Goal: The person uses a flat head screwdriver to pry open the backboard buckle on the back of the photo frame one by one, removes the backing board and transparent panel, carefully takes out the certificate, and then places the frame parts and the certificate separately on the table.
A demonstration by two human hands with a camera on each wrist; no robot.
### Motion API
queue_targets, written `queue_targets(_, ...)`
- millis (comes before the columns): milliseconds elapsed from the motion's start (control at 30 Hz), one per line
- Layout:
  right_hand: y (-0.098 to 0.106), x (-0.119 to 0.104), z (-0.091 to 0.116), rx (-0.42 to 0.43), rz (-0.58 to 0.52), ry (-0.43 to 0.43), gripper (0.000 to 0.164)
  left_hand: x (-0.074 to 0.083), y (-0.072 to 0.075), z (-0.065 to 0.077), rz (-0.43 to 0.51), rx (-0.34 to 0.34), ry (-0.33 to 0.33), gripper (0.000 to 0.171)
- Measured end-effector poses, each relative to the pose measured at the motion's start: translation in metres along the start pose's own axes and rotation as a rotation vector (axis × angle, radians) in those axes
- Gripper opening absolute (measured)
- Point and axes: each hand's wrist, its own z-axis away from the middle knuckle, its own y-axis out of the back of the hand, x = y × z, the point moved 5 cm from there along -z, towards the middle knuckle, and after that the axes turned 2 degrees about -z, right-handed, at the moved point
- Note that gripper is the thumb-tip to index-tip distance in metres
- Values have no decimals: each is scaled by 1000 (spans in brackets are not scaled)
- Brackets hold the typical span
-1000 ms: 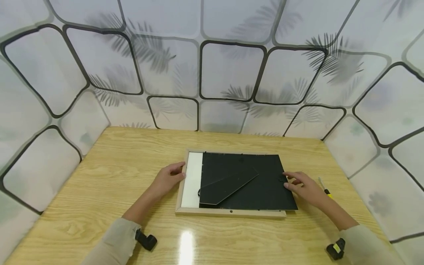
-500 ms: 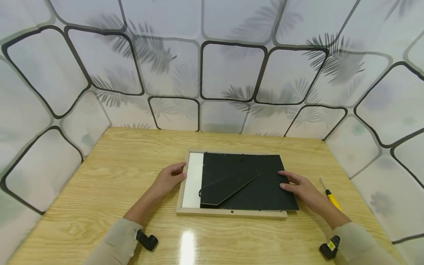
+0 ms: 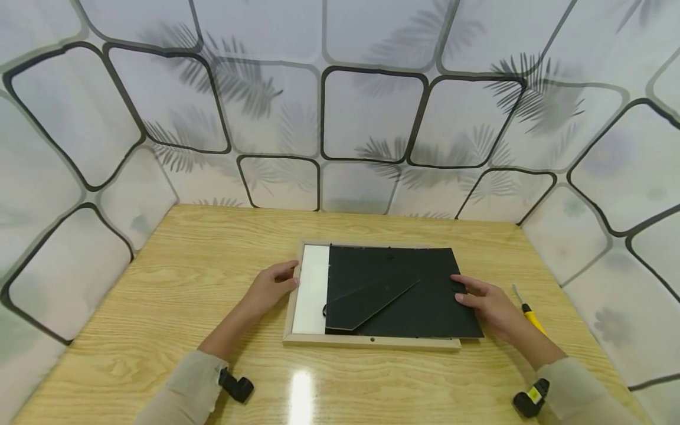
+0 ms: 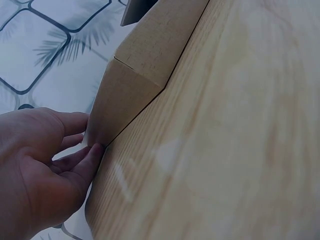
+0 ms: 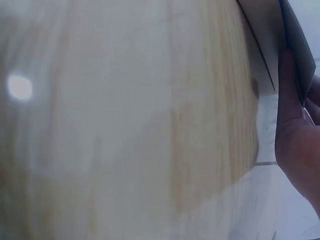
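A pale wooden picture frame (image 3: 329, 340) lies face down on the table. Its black backing board (image 3: 435, 307) sits shifted to the right, past the frame's right side, with a folded easel stand (image 3: 366, 307) on it. A white strip (image 3: 310, 289) shows at the left inside the frame. My left hand (image 3: 271, 286) touches the frame's left side with fingertips and thumb, also seen along the wooden edge (image 4: 127, 95) in the left wrist view. My right hand (image 3: 489, 301) pinches the board's right edge; in the right wrist view the thumb (image 5: 287, 85) lies against the board.
A screwdriver (image 3: 531, 319) with a yellow and black handle lies right of the right hand. The wood-grain table (image 3: 212, 236) meets patterned curtain walls (image 3: 372, 118) at the back and sides. A small black camera sits on each wrist.
The right hand first moved left further onto the board, then back right; the backing board has slid slightly right, widening the white strip. The frame and left hand stay about where they were.
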Motion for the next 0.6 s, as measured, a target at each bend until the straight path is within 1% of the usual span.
queue_targets(100, 2, 0, 3, -7, -58, 9, 73, 0, 0, 0, 5, 0, -2, 52)
queue_targets(267, 8, -1, 10, 30, -60, 29, 72, 0, 0, 0, 15, -9, -11, 52)
queue_targets(367, 11, -1, 15, 27, -48, 35, 72, 0, -1, 0, 17, -17, -20, 52)
queue_targets(467, 15, -4, 21, 31, -69, 40, 71, 1, -1, 1, 13, -20, -29, 51)
queue_targets(600, 22, -9, 30, 65, -122, 51, 66, 2, -1, 3, 10, -22, -35, 52)
